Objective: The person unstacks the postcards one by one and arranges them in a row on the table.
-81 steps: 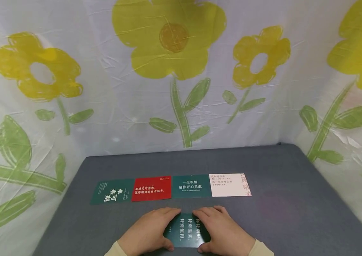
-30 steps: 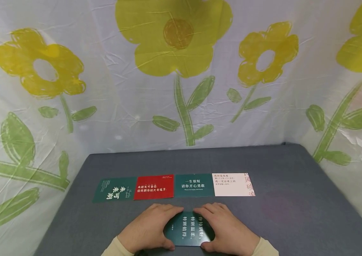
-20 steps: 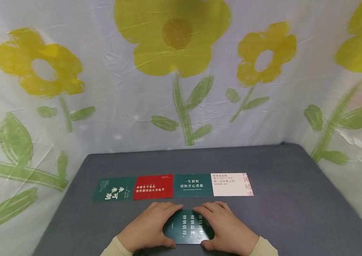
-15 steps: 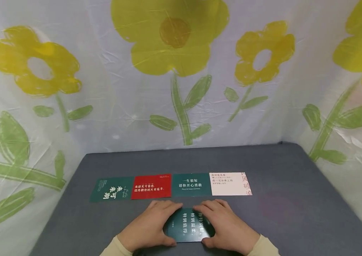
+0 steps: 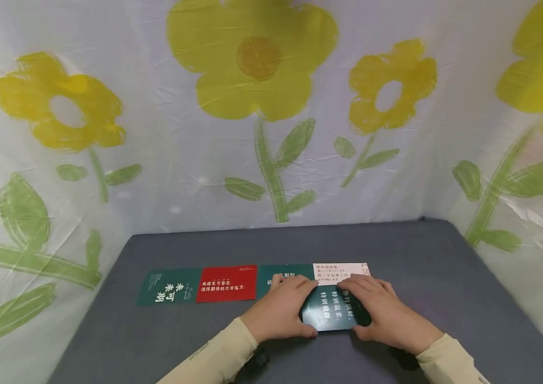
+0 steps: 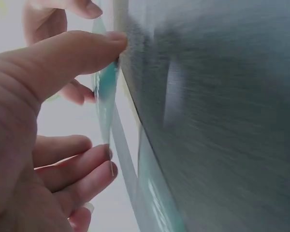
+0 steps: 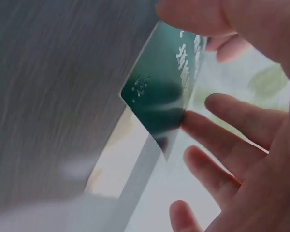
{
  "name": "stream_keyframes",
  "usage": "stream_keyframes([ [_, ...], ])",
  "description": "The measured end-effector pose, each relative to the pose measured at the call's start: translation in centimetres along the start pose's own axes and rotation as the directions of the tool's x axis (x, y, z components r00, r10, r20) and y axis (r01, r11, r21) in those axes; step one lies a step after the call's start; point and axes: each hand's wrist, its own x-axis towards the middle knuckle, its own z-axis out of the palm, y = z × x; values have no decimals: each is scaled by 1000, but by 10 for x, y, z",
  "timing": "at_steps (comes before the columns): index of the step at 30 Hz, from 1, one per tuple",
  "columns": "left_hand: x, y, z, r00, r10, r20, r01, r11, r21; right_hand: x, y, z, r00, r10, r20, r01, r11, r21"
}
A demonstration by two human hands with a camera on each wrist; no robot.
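Note:
A dark green card (image 5: 330, 310) printed with white characters is held by both hands, raised off the table. My left hand (image 5: 282, 312) pinches its left side between thumb and fingers. The right side is gripped by my right hand (image 5: 393, 314) in the same way. In the right wrist view the card (image 7: 150, 89) tilts above the white card (image 7: 117, 150). Seen nearly edge-on in the left wrist view, the held card (image 6: 105, 94) stands apart from the tabletop. Part of the white card (image 5: 334, 270) and of a green card (image 5: 265, 276) is hidden behind the hands.
A red card (image 5: 225, 284) and another green card (image 5: 170, 286) lie at the left of the row on the grey table (image 5: 156, 346). A white curtain (image 5: 156, 133) with yellow flowers surrounds the table's back and sides.
Both hands have lifted the green card from the table near me and carried it forward and right, to before the white card. The row of cards stays put; the view shifts slightly.

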Motion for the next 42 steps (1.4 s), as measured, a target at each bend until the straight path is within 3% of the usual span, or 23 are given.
stream_keyframes([
  [11,112,37,12,999,36,20,-36,999,24,-14,80,-35,989,150,-15,-150,989,-14],
  [19,158,55,13,998,14,65,-16,1000,26,-13,117,-50,979,205,13,-205,979,-12],
  [26,178,73,26,996,32,87,-39,996,79,-25,140,-46,969,247,21,-246,968,-43],
  [32,179,77,36,994,28,101,-40,992,117,-32,148,-38,962,271,31,-270,962,-37],
  [37,183,77,40,996,39,86,-48,994,101,-34,149,-40,960,278,14,-277,959,-49],
  [42,182,74,41,997,13,82,-19,997,72,-31,146,-41,964,265,14,-264,963,-57],
])
